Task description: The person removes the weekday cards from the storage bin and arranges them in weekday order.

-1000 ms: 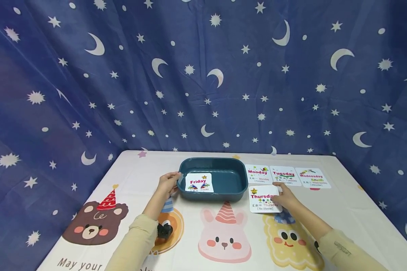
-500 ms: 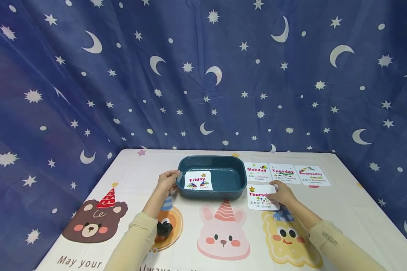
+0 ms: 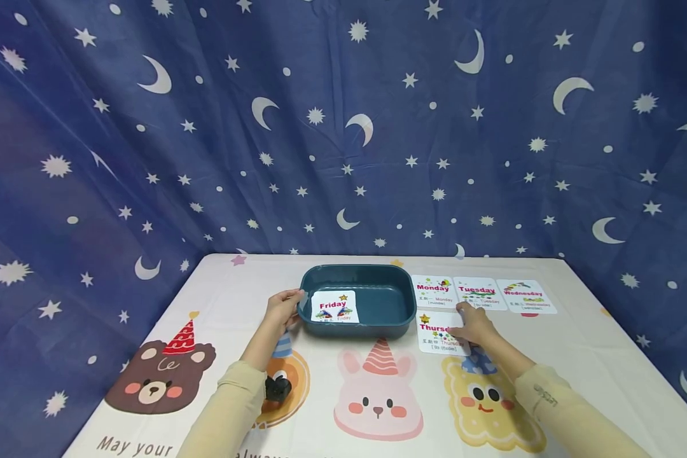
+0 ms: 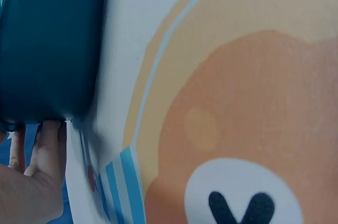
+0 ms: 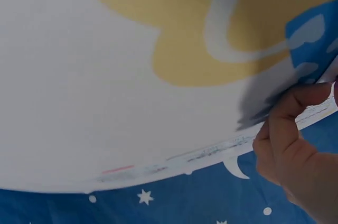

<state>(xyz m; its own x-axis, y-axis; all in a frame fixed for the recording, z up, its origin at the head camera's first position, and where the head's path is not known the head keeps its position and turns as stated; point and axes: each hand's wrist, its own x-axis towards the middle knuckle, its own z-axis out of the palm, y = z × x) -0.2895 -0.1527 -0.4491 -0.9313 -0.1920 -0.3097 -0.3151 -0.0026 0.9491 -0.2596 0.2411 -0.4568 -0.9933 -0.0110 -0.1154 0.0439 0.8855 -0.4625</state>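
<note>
One hand (left) (image 3: 282, 308) grips the basin (image 3: 385, 306); the right (image 3: 478, 327), fingertips (image 3: 461, 308) apart, touches the Thursday card (image 3: 433, 342).

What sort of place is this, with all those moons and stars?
Probably an indoor table set up for children's learning or play, though the wider room isn't shown. The clues: a moon-and-star curtain, a cartoon-printed tablecloth, and colourful weekday cards beside a dark teal tub.

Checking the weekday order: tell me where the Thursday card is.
In the head view, the Thursday card is right of centre, just below the Monday card and right of the teal tub, partly covered by the right hand.
</note>
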